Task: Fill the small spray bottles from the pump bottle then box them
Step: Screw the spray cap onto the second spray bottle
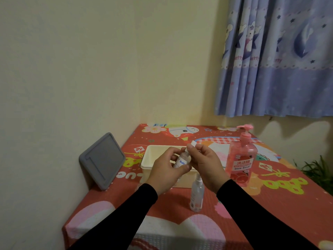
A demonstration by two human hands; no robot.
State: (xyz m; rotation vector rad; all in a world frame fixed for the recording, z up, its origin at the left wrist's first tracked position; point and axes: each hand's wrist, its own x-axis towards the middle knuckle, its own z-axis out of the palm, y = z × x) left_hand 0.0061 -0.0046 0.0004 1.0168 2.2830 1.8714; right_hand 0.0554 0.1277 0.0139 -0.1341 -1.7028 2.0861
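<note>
Spill risk is building mid-frame: left hand (166, 167) is gripping the small spray bottle (182, 160) tilted while right hand (205, 162) fingertips are pinching its white cap (193, 143), with 1 second bottle (196, 194) standing just below.

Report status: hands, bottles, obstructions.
Left hand grips small spray bottle; right hand pinches its top. Second spray bottle stands on table. Nothing blocking cream box.

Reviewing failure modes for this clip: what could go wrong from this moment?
1. The left hand holds a small spray bottle tilted above the cream box while the right hand pinches its white top; if the top is loose, liquid may spill.
2. A second spray bottle stands just under the right wrist and could be knocked over.
</note>
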